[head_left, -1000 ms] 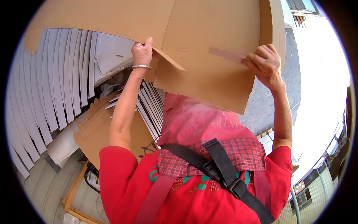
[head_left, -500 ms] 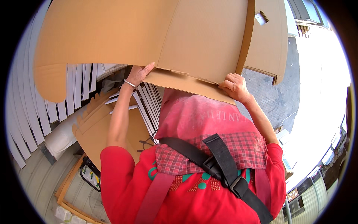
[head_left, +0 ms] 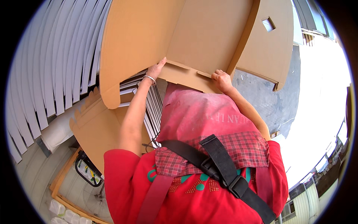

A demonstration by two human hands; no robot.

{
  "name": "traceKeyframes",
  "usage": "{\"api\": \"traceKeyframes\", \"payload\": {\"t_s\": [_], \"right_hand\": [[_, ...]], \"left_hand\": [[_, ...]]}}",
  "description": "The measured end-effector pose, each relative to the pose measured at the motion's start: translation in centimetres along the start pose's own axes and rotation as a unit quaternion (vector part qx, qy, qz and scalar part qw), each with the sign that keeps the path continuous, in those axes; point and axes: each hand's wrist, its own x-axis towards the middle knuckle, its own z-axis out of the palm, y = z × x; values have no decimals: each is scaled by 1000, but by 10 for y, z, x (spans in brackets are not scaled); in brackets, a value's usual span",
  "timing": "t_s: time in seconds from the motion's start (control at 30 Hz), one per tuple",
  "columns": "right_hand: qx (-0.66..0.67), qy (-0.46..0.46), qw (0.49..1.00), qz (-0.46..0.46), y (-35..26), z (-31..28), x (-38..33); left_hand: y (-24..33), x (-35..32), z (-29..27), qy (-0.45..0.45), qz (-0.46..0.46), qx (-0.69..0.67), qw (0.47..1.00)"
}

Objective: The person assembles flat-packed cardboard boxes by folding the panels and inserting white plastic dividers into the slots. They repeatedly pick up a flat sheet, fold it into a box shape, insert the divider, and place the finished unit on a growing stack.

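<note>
A large brown cardboard box blank (head_left: 210, 35) with creased panels stands in front of me, partly folded. Its left panel (head_left: 138, 41) rises at an angle, and the right flap (head_left: 265, 48) has a small square cut-out. My left hand (head_left: 156, 70) grips the near left corner, thumb on top by the crease and bracelet on the wrist. My right hand (head_left: 222, 80) has its fingers curled over the near right corner, beside a raised tab. Between both hands runs the narrow near flap (head_left: 188, 77), against my red apron (head_left: 201, 112).
Stacked white-edged sheets (head_left: 56, 63) fill the left side. Below them lie another brown cardboard piece (head_left: 99, 128) and a white roll (head_left: 61, 134). A wooden frame (head_left: 61, 183) sits at lower left. Grey floor (head_left: 257, 93) shows to the right.
The left panel has swung up and inward, uncovering more stacked sheets. My left hand has moved right and slightly up; my right hand has shifted slightly left. The near flap is tilted up more.
</note>
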Motion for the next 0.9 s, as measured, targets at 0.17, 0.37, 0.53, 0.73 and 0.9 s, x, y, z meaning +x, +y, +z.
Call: {"api": "traceKeyframes", "payload": {"t_s": [0.17, 0.37, 0.53, 0.73, 0.9], "right_hand": [[55, -144, 988, 24, -8, -20, 14], [51, -245, 967, -36, -32, -57, 21], [-7, -287, 955, -76, -39, -46, 26], [107, -241, 961, -77, -29, -57, 23], [159, -258, 950, -80, -16, -57, 25]], "left_hand": [[11, 9, 4, 98, -180, -157, 966], [25, 13, 8, 157, -207, -149, 954], [25, 9, 8, 83, -116, 116, 983], [44, 4, -8, -80, 53, 444, 891], [56, -5, 2, -8, 87, 438, 895]]}}
